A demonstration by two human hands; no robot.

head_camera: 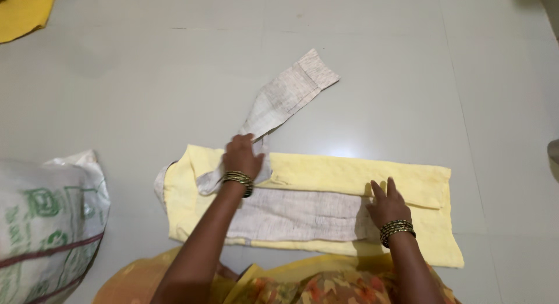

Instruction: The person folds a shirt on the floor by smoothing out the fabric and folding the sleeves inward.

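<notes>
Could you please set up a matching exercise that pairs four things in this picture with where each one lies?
Things:
1. pale yellow folded garment
2. grey woven sleeve
3. white woven plastic sack with green print
4. bright yellow cloth

Places:
A. top left corner of the floor
B. left edge, beside the person
C. flat under both hands
D. stretched away from the left hand, up the floor

Pairs: 1-C, 2-D, 3-B, 4-A. The right hand presses flat.

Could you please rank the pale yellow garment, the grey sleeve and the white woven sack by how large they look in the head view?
1. Pale yellow folded cloth garment, largest.
2. White woven plastic sack, cut off by the frame and nearer, so unsure.
3. Grey fabric sleeve, smallest.
</notes>
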